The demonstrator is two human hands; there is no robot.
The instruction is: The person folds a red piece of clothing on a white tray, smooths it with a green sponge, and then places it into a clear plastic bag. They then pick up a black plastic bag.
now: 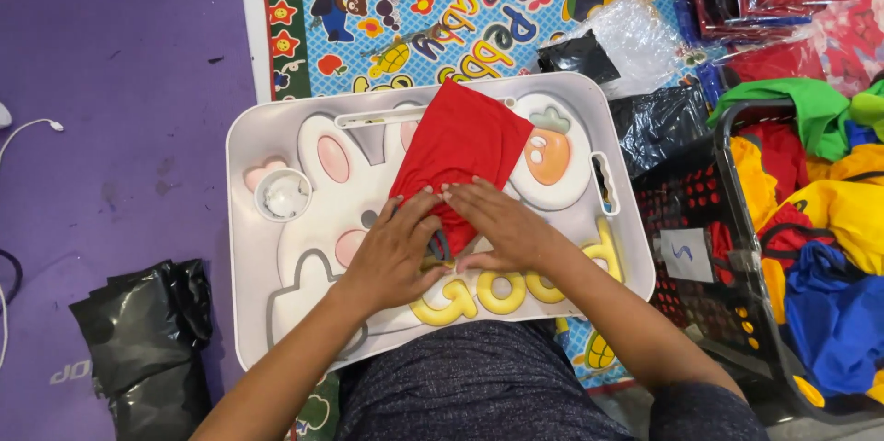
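Observation:
A red cloth [463,148], folded into a narrow wedge, lies on a white lap tray [258,137] with a rabbit and carrot picture. My left hand [396,252] and my right hand [497,225] both press on the near, narrow end of the cloth, fingers gripping its edge. A dark strip of the cloth shows between my hands.
A black basket [704,192] of red, yellow, green and blue garments stands at the right. Black plastic bags [147,340] lie at the lower left on a purple mat. A colourful play mat [442,8] and clear plastic wrap [635,36] lie beyond the tray. A white cable [28,128] is at far left.

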